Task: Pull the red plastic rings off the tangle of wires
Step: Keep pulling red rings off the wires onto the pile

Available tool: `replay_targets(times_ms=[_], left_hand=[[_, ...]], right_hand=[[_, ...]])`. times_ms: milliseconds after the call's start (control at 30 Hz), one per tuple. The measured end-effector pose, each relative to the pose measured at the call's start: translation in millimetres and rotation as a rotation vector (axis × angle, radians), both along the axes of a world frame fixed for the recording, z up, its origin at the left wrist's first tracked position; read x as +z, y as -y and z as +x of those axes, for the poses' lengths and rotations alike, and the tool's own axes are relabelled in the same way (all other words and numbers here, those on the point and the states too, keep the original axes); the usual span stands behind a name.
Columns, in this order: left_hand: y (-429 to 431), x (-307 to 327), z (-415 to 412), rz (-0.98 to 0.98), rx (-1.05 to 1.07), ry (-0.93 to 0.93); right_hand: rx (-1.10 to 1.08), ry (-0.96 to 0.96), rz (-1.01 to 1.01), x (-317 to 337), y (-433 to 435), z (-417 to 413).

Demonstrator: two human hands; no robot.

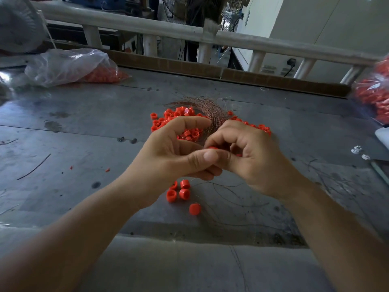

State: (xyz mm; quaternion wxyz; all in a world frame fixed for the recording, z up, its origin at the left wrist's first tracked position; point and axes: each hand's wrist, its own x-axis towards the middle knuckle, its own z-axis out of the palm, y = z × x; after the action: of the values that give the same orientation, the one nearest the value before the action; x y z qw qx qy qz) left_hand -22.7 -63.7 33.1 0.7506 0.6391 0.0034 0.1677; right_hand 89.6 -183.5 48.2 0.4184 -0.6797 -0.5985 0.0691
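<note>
A tangle of thin copper wires (208, 108) lies on the grey table (84, 127), with a heap of red plastic rings (179, 119) around it. My left hand (176, 152) and my right hand (246, 152) meet just in front of the heap. Between their fingertips a red ring (213, 147) is pinched, mostly hidden by the fingers. More red shows inside my right palm. Several loose red rings (181, 192) lie under the hands, with thin wires trailing from them.
A clear bag of red rings (69, 66) lies at the back left, another bag (374, 95) at the right edge. A cardboard strip (210, 70) and a white railing (168, 31) bound the far side. Stray wires (33, 167) lie on the table.
</note>
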Motion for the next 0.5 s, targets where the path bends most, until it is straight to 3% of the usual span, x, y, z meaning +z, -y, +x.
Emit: replay_targets(times_ms=[233, 500], left_hand=[[4.8, -0.1, -3.3, 0.043, 0.025, 0.086], [3.2, 1.3, -2.1, 0.003, 0.028, 0.041]], right_hand=[[-0.025, -0.011, 0.027, 3.2, 1.1, -11.0], [-0.014, -0.057, 0.022, 0.2, -0.9, -6.5]])
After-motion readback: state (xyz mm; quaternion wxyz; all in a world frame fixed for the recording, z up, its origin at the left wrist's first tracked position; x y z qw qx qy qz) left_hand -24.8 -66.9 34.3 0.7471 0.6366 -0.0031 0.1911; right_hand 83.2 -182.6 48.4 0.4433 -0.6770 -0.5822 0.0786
